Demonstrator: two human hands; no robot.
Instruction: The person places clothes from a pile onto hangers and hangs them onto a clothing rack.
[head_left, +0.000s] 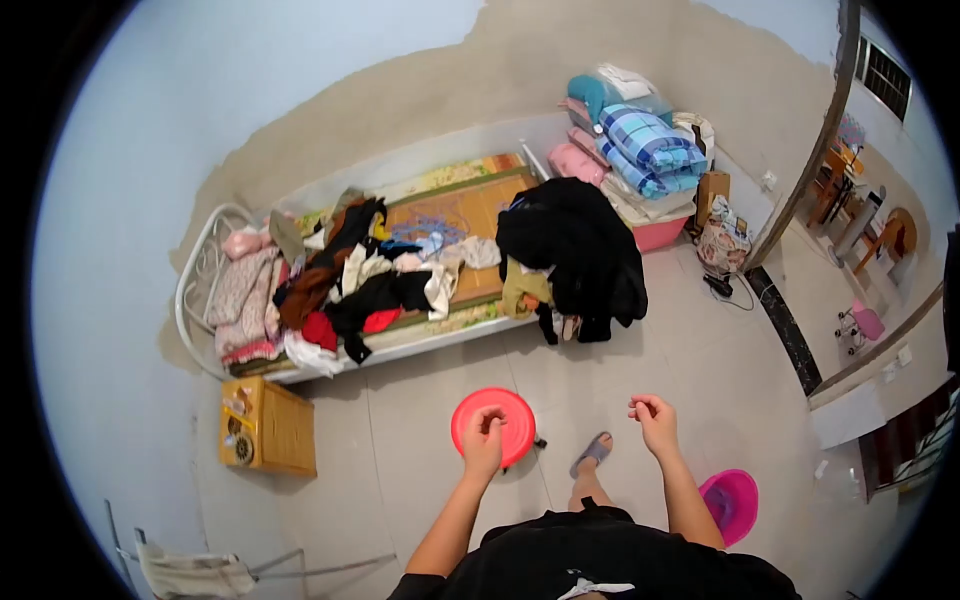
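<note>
My left hand [484, 440] hangs in the air in front of me with its fingers curled in, over a round red stool [493, 422] on the tiled floor. My right hand [652, 417] is raised beside it, fingers loosely curled and pinched together. Neither hand visibly holds anything. Beyond them stands a metal-framed bed [430, 330] heaped with a jumble of clothes [360, 275]. A big black garment pile [577, 255] hangs over its right end. My foot in a sandal [592, 453] shows between the hands.
A yellow wooden box [268, 428] sits left of the bed's foot. Folded blankets and pillows [640, 140] are stacked on a pink tub at the back right. A pink stool [732, 502] is at my right. A doorway opens at far right.
</note>
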